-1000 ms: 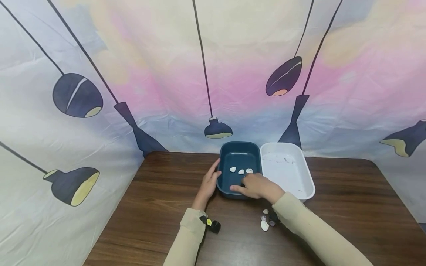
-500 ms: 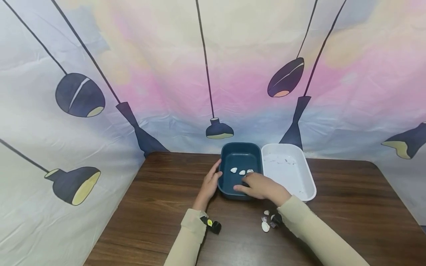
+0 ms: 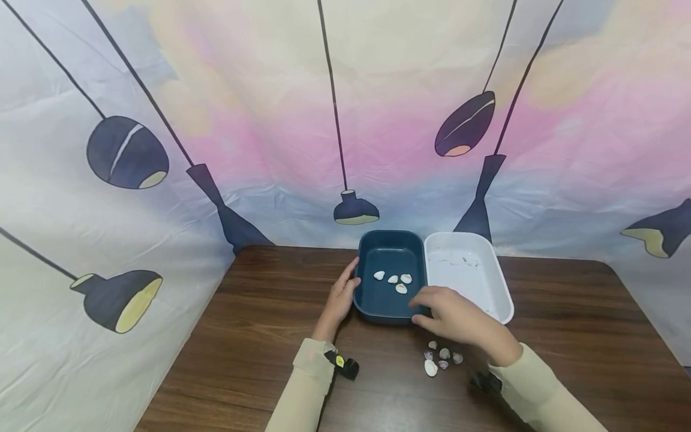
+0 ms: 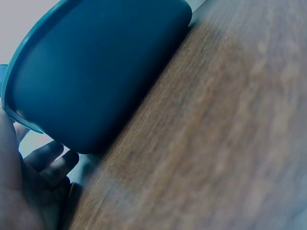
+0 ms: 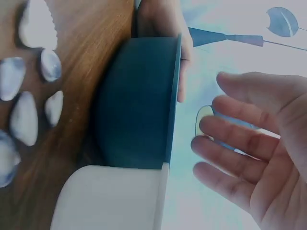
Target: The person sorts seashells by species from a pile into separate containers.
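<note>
My left hand [image 3: 338, 300] rests against the left side of a dark teal tray [image 3: 380, 306], its fingers fairly straight along the wall and the thumb at the rim. In the left wrist view the fingers [image 4: 60, 165] touch the tray's outer wall. Several small white seashells [image 3: 401, 288] lie inside the tray. Over the tray's right front rim hovers my right hand [image 3: 456, 315], fingers loosely spread and holding nothing, as the right wrist view shows its bare palm [image 5: 268, 167]. Several more seashells [image 3: 430, 368], white and purplish, lie on the table in front of the trays.
A white tray [image 3: 475, 282] with dark specks on its bottom stands directly right of the teal one. Both sit near the back edge of a brown wooden table [image 3: 259, 336]. Behind hangs a cloth backdrop [image 3: 259, 120] painted with lamps.
My right hand has let go of a seashell in the teal tray and drawn back to the right, uncovering it beside the others. More table shells show now. The left hand stays put.
</note>
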`<move>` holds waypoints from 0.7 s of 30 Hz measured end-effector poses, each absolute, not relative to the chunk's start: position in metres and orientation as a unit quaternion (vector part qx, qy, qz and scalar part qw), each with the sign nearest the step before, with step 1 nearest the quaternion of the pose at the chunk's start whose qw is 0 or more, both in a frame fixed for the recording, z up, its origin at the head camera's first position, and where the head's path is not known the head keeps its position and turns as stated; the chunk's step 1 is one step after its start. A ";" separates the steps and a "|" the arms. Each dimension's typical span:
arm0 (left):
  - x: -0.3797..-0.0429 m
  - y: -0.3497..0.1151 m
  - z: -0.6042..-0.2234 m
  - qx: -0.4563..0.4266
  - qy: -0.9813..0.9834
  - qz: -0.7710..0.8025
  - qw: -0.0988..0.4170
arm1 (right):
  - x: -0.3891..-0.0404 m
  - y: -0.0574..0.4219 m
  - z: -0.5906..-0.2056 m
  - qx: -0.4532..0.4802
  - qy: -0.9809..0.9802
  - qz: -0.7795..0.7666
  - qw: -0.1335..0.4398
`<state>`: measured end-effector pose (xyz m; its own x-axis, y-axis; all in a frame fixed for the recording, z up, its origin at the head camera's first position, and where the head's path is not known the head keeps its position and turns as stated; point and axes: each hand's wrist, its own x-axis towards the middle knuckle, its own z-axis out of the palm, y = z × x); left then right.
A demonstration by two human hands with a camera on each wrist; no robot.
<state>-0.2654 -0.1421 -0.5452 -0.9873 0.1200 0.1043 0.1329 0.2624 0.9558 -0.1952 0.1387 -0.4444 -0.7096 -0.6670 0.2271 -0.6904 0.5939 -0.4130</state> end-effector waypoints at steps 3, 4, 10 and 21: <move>-0.266 -0.142 -0.545 -0.081 -0.793 -0.604 0.004 | -0.186 0.146 -0.446 0.393 -0.882 0.257 0.015; -0.265 -0.143 -0.544 -0.080 -0.793 -0.604 0.003 | -0.184 0.148 -0.447 0.398 -0.880 0.261 0.011; -0.265 -0.143 -0.544 -0.075 -0.793 -0.605 -0.003 | -0.169 0.156 -0.460 0.423 -0.866 0.266 -0.007; -0.266 -0.142 -0.545 -0.079 -0.793 -0.604 0.005 | -0.151 0.166 -0.491 0.421 -0.868 0.263 -0.024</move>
